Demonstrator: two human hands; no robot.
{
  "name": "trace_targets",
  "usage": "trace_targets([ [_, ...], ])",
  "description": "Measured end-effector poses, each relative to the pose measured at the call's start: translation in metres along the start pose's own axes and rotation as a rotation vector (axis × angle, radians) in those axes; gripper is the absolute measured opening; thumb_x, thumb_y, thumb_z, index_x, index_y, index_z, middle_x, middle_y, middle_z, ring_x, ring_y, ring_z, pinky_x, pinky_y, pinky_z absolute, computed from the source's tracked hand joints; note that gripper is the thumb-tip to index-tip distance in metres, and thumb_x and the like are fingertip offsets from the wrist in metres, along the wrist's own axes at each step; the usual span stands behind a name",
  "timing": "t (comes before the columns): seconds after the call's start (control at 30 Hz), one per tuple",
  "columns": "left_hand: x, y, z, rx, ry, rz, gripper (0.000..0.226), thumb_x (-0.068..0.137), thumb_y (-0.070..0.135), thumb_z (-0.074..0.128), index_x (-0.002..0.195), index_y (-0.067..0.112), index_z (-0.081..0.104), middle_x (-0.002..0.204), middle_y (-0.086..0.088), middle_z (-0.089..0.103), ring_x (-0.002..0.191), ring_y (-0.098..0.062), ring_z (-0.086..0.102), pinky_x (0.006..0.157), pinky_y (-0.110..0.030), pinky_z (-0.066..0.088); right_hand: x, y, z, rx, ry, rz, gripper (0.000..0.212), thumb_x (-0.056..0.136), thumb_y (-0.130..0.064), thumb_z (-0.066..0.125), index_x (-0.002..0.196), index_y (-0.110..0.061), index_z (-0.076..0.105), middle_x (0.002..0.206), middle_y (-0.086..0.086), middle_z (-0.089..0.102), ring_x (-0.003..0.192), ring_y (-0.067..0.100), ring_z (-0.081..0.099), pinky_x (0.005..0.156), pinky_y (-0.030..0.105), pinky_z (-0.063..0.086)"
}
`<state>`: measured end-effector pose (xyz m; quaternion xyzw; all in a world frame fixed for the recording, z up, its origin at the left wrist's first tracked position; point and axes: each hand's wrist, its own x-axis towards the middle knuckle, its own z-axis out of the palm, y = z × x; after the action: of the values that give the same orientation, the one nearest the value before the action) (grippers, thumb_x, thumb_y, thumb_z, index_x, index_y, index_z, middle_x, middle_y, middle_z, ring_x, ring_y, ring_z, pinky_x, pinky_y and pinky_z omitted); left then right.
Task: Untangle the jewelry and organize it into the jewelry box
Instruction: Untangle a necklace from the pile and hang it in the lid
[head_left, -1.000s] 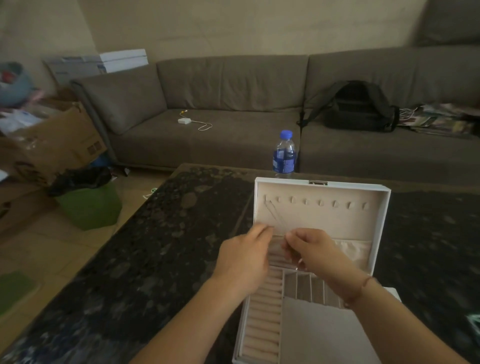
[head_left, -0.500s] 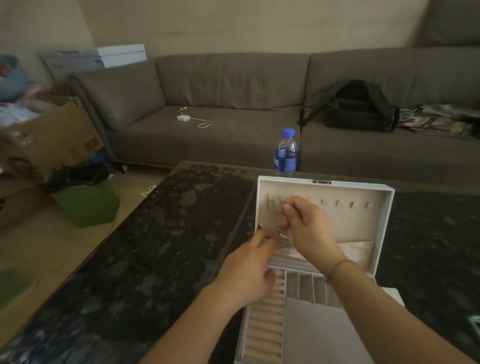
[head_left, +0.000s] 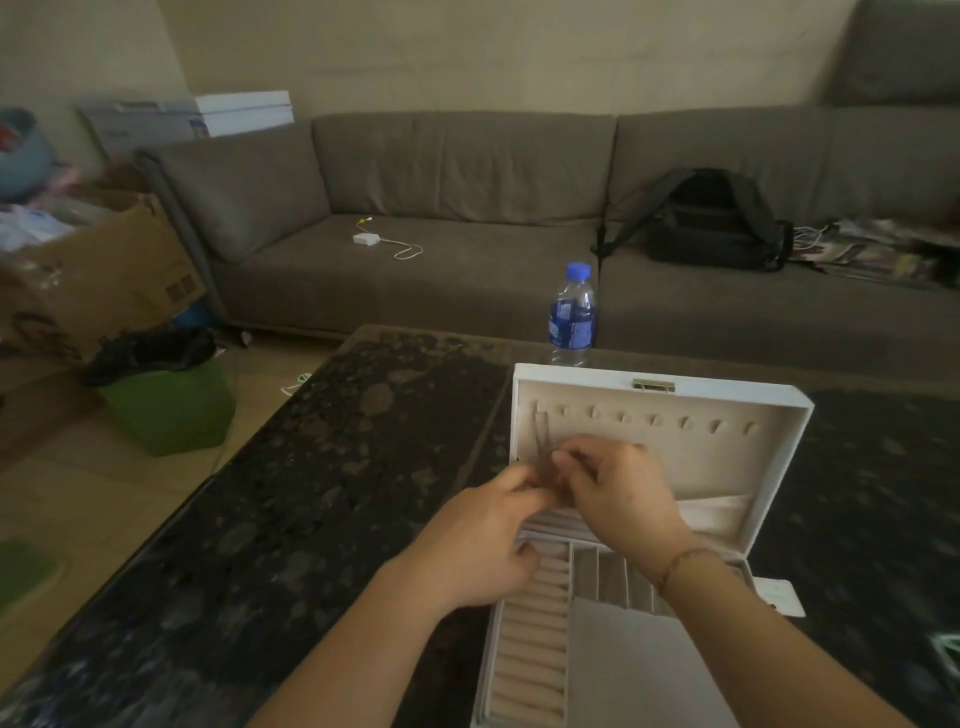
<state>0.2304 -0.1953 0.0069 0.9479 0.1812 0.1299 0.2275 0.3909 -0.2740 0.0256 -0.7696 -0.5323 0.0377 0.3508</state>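
Necklace hung upright at the lid's leftmost hook

I had both hands — left hand, right hand — pinching the necklace in the jewelry box — chain ran vertically.

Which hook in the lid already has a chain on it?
The leftmost hook: a thin chain hangs from it; the others look bare.

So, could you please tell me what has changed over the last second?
The right hand rose to the lid's hooks, then came back down to meet the left hand. A thin chain now hangs from the leftmost hook, both hands pinching its lower end. The jewelry box and bottle stayed put.
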Motion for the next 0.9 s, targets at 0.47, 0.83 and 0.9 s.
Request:
trace_targets([
  [0.47, 0.003, -0.004, 0.008, -0.187, 0.156, 0.001, 0.044, 0.089, 0.009, 0.057, 0.129, 0.026, 0.06, 0.121, 0.021, 0.049, 0.101, -0.001, 0.057, 0.088, -0.028, 0.051, -0.018, 0.005, -0.018, -0.344, -0.19, 0.107, 0.022, 0.085, -0.036, 0.052, 0.089, -0.032, 0.073, 0.079, -0.007, 0.069, 0.075, 0.017, 0.064, 0.068, 0.031, 0.056],
  [0.83, 0.006, -0.006, 0.019, -0.155, 0.319, -0.002, 0.045, 0.089, 0.006, 0.059, 0.128, 0.027, 0.05, 0.134, 0.023, 0.041, 0.101, -0.003, 0.058, 0.089, -0.027, 0.051, 0.009, -0.003, -0.022, 0.098, -0.267, 0.077, 0.029, 0.087, -0.005, 0.058, 0.1, -0.023, 0.077, 0.09, -0.012, 0.072, 0.088, 0.002, 0.065, 0.085, 0.013, 0.049],
  [0.9, 0.006, -0.005, 0.023, -0.098, 0.351, -0.013, 0.041, 0.089, 0.009, 0.061, 0.125, 0.027, 0.052, 0.135, 0.024, 0.039, 0.087, -0.001, 0.057, 0.077, -0.022, 0.052, -0.001, 0.004, -0.037, 0.056, -0.119, 0.075, 0.032, 0.087, -0.002, 0.057, 0.104, -0.022, 0.074, 0.093, -0.01, 0.072, 0.09, 0.003, 0.065, 0.086, 0.01, 0.048],
])
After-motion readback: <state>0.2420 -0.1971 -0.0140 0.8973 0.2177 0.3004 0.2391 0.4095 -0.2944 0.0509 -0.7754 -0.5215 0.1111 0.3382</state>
